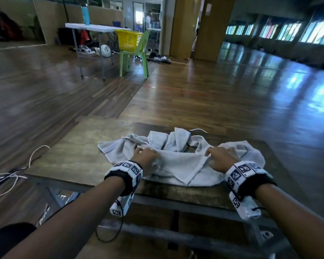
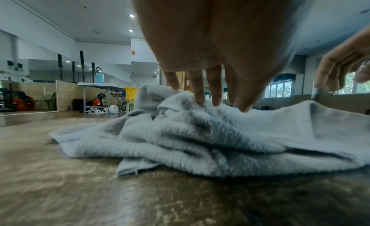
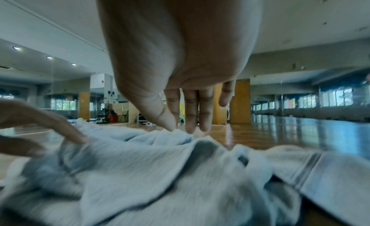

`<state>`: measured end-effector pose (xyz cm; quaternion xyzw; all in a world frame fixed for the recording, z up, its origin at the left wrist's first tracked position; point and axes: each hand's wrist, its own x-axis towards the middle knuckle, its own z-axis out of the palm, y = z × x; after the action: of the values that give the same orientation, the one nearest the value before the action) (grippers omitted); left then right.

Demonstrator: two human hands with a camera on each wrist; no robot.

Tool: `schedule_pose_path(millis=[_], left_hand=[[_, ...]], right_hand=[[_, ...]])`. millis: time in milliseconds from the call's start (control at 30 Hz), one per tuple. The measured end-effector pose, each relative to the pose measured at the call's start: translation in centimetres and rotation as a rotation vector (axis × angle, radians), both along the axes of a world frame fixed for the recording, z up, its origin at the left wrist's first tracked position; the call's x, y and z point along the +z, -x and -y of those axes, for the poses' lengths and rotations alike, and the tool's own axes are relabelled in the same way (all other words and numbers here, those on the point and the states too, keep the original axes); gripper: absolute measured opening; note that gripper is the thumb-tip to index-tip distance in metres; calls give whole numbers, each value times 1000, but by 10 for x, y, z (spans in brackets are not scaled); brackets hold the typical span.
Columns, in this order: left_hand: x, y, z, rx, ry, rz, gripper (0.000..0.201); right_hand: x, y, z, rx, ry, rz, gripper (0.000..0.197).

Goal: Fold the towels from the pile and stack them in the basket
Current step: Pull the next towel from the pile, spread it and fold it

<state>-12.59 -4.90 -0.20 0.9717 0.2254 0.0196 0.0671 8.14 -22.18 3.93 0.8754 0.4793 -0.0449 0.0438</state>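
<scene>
A crumpled heap of pale grey towel (image 1: 181, 165) lies on a low wooden table (image 1: 73, 156); how many towels are in it cannot be told. My left hand (image 1: 148, 156) is over its left part. In the left wrist view the left hand (image 2: 216, 104) has straight, spread fingers (image 2: 200, 95) whose tips touch the towel (image 2: 200, 142). My right hand (image 1: 213, 154) is over the right part. In the right wrist view the right hand (image 3: 176, 126) pinches a raised fold of the towel (image 3: 160, 174) between thumb and forefinger. A yellow basket (image 1: 129, 39) stands far off.
The basket rests on a green plastic chair (image 1: 137, 58) beside a white folding table (image 1: 94, 28) across the wooden floor. White cords (image 1: 17, 174) trail off the table's left edge. A small white fan (image 1: 106, 50) sits on the floor by the far table.
</scene>
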Motion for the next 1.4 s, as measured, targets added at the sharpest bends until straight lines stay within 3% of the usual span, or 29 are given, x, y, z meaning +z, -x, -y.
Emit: schedule_pose_path(millis=[133, 300, 500, 667, 867, 967, 1167, 1300, 1400], left_hand=[[-19, -12, -7, 27, -48, -32, 37], [-31, -17, -9, 27, -108, -109, 29], [-41, -18, -6, 39, -111, -68, 25], [-31, -18, 1, 38, -138, 126, 21], [25, -11, -10, 105, -158, 322, 18], [58, 0, -16, 104, -178, 290, 25], [119, 19, -14, 33, -181, 191, 7], [144, 31, -16, 55, -267, 180, 14], [159, 34, -22, 90, -222, 250, 14]], right_hand=[[-38, 27, -20, 134, -72, -18, 23], [-70, 51, -45, 240, -65, 5, 35], [-74, 52, -47, 251, -91, 49, 25], [-29, 44, -34, 221, -286, 51, 19], [66, 24, -4, 190, -397, 149, 16], [110, 18, 15, 165, -411, 204, 15], [168, 18, 42, 155, -441, 315, 15], [181, 16, 52, 126, -605, 292, 12], [181, 11, 57, 46, -683, 279, 14]])
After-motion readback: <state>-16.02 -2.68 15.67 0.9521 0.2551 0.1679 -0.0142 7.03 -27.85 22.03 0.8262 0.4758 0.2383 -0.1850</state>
